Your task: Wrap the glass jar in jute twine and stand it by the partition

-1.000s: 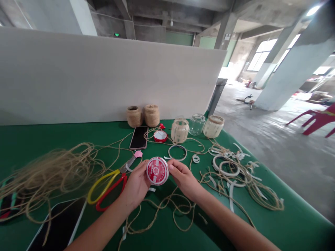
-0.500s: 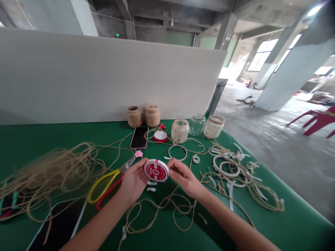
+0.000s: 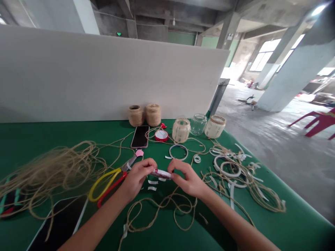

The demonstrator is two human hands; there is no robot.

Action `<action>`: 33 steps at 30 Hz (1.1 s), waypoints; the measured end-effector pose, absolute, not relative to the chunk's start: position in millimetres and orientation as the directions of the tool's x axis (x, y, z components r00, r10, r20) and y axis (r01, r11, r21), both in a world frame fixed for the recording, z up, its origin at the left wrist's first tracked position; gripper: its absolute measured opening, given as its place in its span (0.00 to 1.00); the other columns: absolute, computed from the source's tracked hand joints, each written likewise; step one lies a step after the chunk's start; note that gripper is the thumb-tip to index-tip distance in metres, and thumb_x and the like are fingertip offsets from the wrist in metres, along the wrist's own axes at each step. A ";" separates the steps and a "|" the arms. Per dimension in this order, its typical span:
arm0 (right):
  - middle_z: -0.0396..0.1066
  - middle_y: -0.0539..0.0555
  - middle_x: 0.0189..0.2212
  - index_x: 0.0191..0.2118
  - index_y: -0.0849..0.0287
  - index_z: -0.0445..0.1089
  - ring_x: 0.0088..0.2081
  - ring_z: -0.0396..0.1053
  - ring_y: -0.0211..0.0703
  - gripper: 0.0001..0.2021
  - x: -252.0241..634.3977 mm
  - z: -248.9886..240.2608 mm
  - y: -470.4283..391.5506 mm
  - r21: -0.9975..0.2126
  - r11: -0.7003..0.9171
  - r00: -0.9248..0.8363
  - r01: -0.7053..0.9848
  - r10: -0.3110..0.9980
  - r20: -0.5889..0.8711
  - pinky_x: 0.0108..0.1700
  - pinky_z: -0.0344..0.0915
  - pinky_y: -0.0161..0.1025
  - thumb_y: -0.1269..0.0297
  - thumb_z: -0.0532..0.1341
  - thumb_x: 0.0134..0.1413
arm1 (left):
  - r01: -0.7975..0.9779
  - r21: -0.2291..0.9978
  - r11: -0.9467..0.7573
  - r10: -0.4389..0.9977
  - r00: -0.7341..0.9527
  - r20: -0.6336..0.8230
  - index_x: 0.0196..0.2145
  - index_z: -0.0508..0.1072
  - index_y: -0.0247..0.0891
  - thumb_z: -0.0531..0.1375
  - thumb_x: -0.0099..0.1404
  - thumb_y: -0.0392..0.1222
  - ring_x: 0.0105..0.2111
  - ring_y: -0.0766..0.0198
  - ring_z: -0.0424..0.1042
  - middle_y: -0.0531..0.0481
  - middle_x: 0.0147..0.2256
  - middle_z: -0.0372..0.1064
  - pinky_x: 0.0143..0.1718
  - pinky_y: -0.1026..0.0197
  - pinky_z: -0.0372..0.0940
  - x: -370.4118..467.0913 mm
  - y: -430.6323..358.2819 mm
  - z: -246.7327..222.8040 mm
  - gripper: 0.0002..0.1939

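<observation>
Between my two hands is a roll of tape point(image 3: 162, 173) on a flat round spool, seen nearly edge-on, with a white rim. My left hand point(image 3: 140, 177) pinches its left edge. On the other edge, the thumb and fingers of my right hand point(image 3: 187, 177) are closed. Scissors point(image 3: 111, 179) with one yellow and one red handle lie just left of my left hand. Below the roll, short white tape strips point(image 3: 152, 188) rest on the green table point(image 3: 110, 230). Loose jute twine point(image 3: 146, 228) curls in front of my hands.
Two twine-wrapped jars point(image 3: 136, 116) stand against the white board point(image 3: 110, 76). A phone point(image 3: 140, 136), a red-rimmed spool point(image 3: 161, 136) and glass jars point(image 3: 198, 124) are farther back. Tangled twine point(image 3: 65, 164) lies left, above a dark tablet point(image 3: 62, 219). Tape rings point(image 3: 230, 168) and twine lie right.
The tape roll has tilted from showing its red printed face to nearly edge-on. Both hands have turned with it and still hold its edges.
</observation>
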State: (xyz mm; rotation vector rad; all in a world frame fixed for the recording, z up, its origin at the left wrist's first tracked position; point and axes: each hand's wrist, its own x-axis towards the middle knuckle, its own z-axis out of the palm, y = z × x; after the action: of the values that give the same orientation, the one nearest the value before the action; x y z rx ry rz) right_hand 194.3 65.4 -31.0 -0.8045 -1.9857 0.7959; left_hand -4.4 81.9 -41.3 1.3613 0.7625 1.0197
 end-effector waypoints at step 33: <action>0.63 0.48 0.26 0.25 0.57 0.59 0.33 0.61 0.39 0.08 177.5 -36.3 59.0 -0.765 0.549 -0.358 0.337 0.826 0.435 0.42 0.55 0.39 0.78 0.53 0.43 | 0.464 0.510 -0.725 0.689 0.508 0.517 0.30 0.63 0.39 0.52 0.59 0.31 0.34 0.60 0.58 0.48 0.31 0.61 0.36 0.57 0.53 9.1 58.2 -35.8 0.05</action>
State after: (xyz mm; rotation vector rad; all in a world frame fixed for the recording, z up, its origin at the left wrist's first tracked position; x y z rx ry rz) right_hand 177.5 59.0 -36.3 -0.9430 -1.9313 0.7244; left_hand 9.1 58.2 -35.8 2.4485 0.9663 1.0425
